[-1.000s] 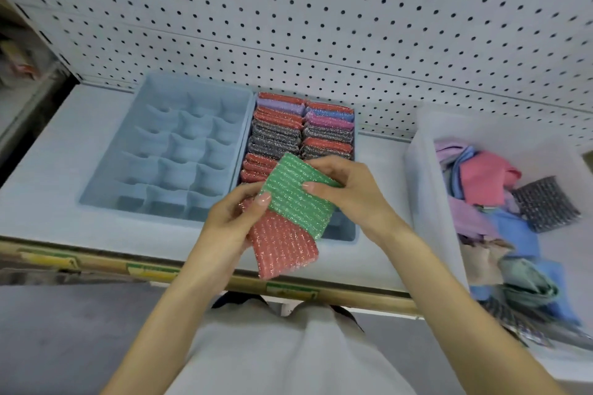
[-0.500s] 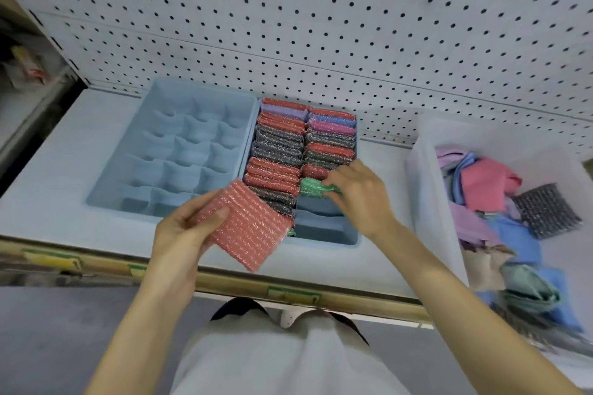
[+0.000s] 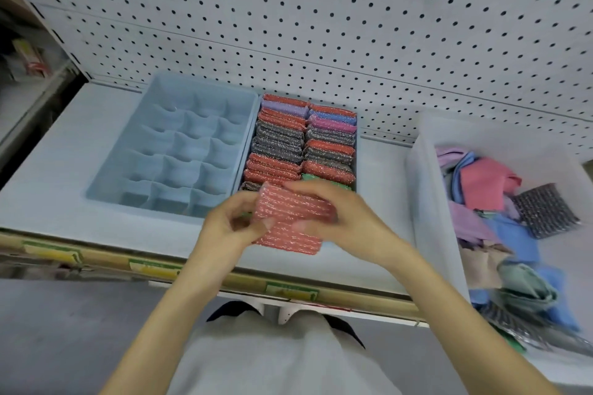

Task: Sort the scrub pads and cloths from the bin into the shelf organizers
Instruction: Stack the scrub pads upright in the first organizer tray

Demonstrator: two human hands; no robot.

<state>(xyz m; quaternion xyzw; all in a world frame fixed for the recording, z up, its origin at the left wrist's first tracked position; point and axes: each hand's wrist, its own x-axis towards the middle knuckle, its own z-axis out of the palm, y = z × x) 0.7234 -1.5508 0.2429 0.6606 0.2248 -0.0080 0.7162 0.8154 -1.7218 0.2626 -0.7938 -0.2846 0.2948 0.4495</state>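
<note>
1. Pegboard wall (image 3: 321,26): on my feed it fills the upper half of the head view, white with dark holes.
2. Shelf (image 3: 57,151): white, with labelled strips along its front edge. It carries every item below.
3. Bin (image 3: 426,202): translucent white, at the right end of the shelf, well apart from the two organizers. It holds loose cloths (image 3: 481,186) in pink, blue, lilac and green. A dark scrub pad (image 3: 542,212) lies flat against their right side.
4. Empty organizer (image 3: 205,83): pale blue, divided into small cells, at the left. I see nothing in its cells.
5. Filled organizer (image 3: 358,163): pale blue, touching the right side of the empty one. Two rows of stored pads (image 3: 279,144) stand on edge in it, red, grey, lilac, pink and blue. A green pad (image 3: 324,178) is the nearest pad in the right row.
6. Left hand (image 3: 227,228): thumb and curled fingers pinch the left edge of the red scrub pad (image 3: 288,221).
7. Right hand (image 3: 349,218): fingers curl over the pad's upper right edge and the thumb presses its near face.
8. Red scrub pad: held between both hands, above the near end of the filled organizer and clear of the stored rows. Motion blur prevents me from telling whether it is folded.
</note>
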